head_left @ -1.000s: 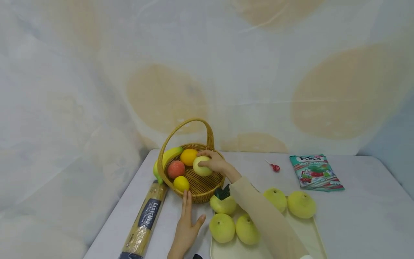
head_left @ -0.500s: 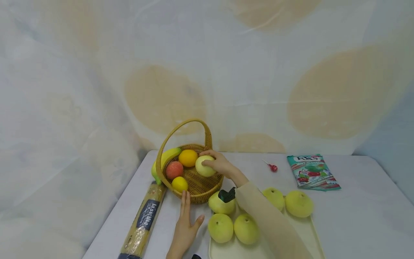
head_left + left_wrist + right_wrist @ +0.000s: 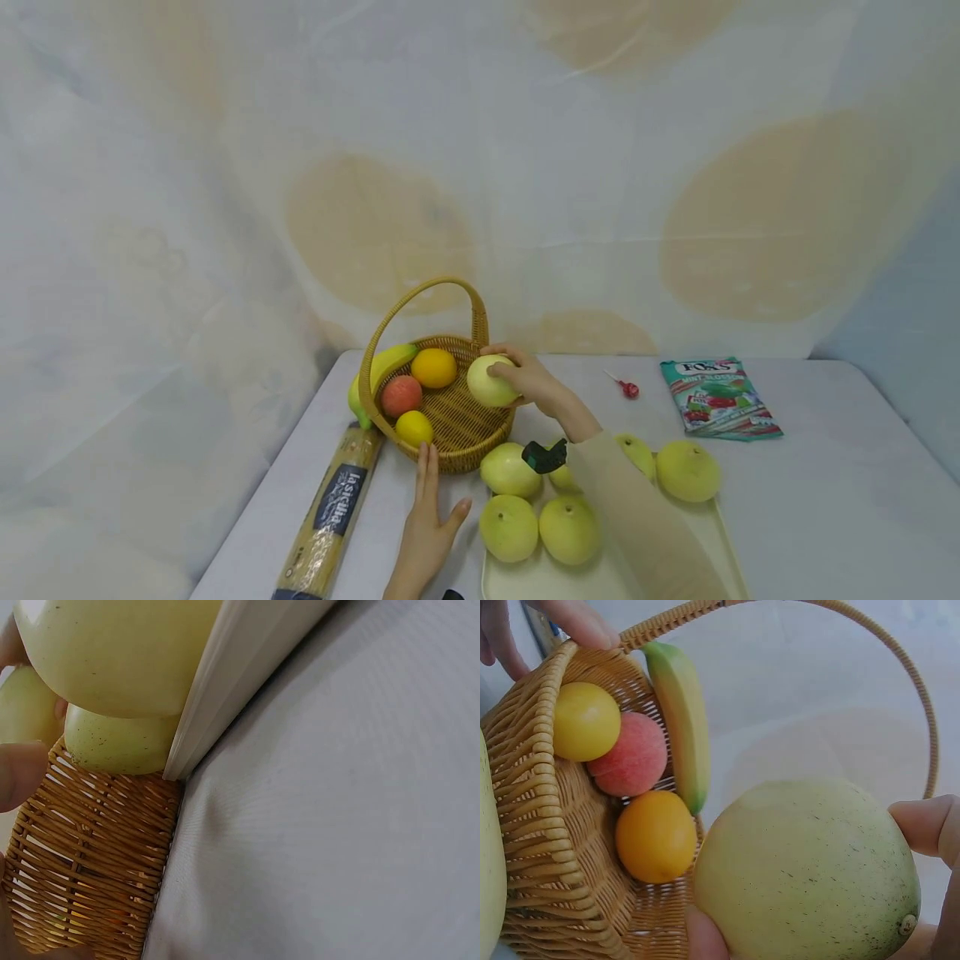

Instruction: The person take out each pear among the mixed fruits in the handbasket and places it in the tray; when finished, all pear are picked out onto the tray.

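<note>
My right hand (image 3: pixel 531 382) pinches a pale green pomelo (image 3: pixel 491 382) above the right side of the wicker basket (image 3: pixel 457 460). Up close in the right wrist view, thumb and fingers press on opposite sides of this speckled pomelo (image 3: pixel 802 870). Inside the basket lie an orange (image 3: pixel 656 836), a red peach (image 3: pixel 632 754) and a yellow lemon (image 3: pixel 586 721). A banana (image 3: pixel 390 364) leans along the basket's left rim. My left hand (image 3: pixel 427 533) has its fingers straight, their tips touching the basket's front rim beside the lemon.
A cream tray (image 3: pixel 727 542) with several more pomelos (image 3: pixel 568 530) stands in front of the basket, partly under my right sleeve. A spaghetti pack (image 3: pixel 330 508) lies at left. Farther right are a red lollipop (image 3: pixel 628 389) and a green candy bag (image 3: pixel 720 400).
My right hand has moved the pomelo rightward, from over the basket's inside to near its right rim. The left hand keeps its place at the front rim. The view shifts slightly.
</note>
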Motion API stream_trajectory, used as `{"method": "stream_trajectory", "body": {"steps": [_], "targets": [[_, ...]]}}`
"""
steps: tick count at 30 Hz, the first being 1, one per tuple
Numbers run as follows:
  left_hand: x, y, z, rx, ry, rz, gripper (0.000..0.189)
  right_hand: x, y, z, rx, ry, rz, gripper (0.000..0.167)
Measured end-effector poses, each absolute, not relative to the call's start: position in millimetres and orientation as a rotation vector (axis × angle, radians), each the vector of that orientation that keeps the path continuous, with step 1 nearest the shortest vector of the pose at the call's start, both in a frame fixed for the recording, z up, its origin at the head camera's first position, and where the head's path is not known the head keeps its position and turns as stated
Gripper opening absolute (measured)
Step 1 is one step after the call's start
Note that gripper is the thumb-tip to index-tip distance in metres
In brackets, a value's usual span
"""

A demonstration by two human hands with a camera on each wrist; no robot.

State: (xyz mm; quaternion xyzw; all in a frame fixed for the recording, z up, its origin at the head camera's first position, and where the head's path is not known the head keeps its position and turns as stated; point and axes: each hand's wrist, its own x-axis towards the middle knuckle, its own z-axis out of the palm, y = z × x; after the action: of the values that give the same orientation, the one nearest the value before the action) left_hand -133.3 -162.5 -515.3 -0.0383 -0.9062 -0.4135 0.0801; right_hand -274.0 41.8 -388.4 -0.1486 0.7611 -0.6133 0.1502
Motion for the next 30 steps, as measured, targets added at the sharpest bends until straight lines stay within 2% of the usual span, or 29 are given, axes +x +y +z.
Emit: {"method": "stream_trajectory", "body": {"steps": [30], "targets": [[-132.7,-163.9,-513.5,-0.111,-2.714,-1.267,0.088,-243.6,103.7,-378.5,-0.511,2.189,-1.834,0.044]]}}
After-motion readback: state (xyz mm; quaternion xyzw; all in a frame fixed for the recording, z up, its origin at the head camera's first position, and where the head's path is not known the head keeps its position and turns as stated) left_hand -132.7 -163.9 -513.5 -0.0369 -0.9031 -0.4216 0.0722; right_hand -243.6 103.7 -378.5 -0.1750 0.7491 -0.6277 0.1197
